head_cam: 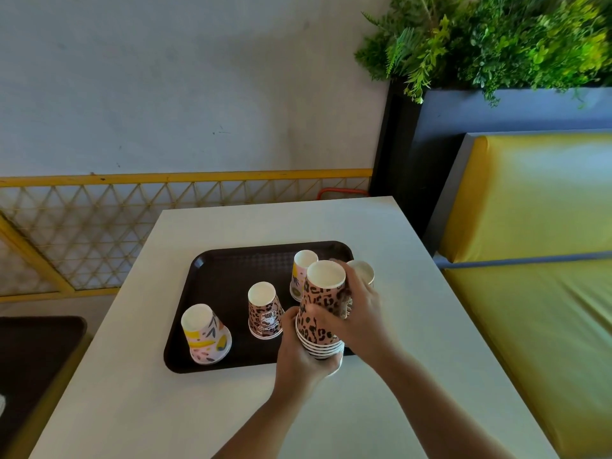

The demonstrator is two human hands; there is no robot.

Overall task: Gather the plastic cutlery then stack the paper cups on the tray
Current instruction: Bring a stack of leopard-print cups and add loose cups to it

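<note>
We see both hands, left (299, 356) and right (359, 311), closed around the leopard-print cup stack (319, 321); the print on the lone leopard cup (265, 311) is unreadable.

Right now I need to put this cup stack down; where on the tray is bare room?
The tray's far-left part is bare, beyond the yellow-patterned cup and left of the leopard cup. The right side is crowded: stack, both hands, two more cups.

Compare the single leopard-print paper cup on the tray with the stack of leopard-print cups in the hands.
The single leopard-print cup stands untouched on the brown tray; the leopard-print stack is gripped by the left hand and right hand. One cup versus several nested. Both are upside down.
</note>
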